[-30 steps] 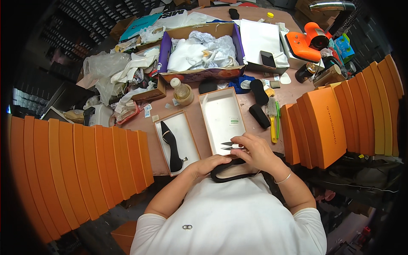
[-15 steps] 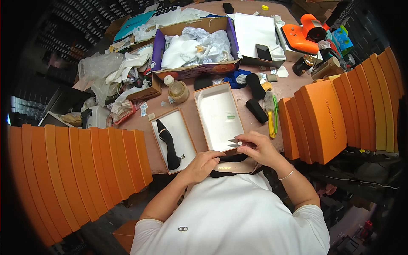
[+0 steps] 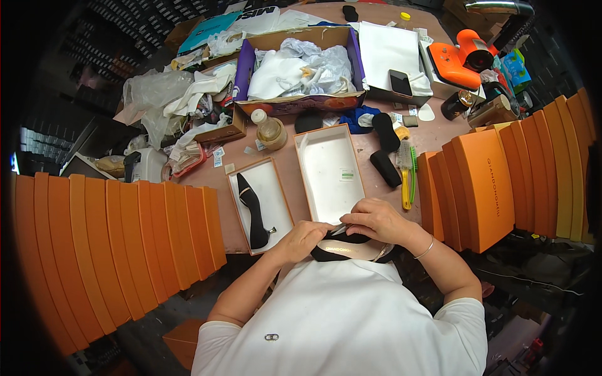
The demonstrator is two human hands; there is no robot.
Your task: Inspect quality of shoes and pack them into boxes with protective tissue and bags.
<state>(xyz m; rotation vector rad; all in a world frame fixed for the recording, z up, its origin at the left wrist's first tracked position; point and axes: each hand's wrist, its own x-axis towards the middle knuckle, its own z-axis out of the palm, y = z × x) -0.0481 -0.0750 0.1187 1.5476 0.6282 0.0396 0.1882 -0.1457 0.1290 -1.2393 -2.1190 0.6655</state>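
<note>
Close to my body lies a black shoe with a beige insole [image 3: 348, 250]. My left hand [image 3: 303, 240] is closed on its left part, near the edge. My right hand [image 3: 381, 222] grips small silver thread snips [image 3: 340, 229], their blades down at the shoe's upper edge beside my left fingertips. Much of the snips is hidden in my fingers. Just beyond, on the left, a black pointed heeled shoe [image 3: 255, 216] rests on its side in a shallow white-lined box part [image 3: 276, 199]. Next to it stands an open white-lined box part [image 3: 332, 164] holding nothing but a small label.
Orange shoeboxes stand in rows at left [image 3: 119, 244] and right [image 3: 483, 182]. Beyond are a glue bottle [image 3: 271, 133], brushes [image 3: 406, 182], black rolls [image 3: 385, 168], a purple carton [image 3: 301, 103] of crumpled paper, a phone [image 3: 400, 83] and an orange device [image 3: 454, 64].
My right hand has brought the snips left and down to the shoe, beside my left fingers. The view has shifted slightly; the boxes stay in place.
</note>
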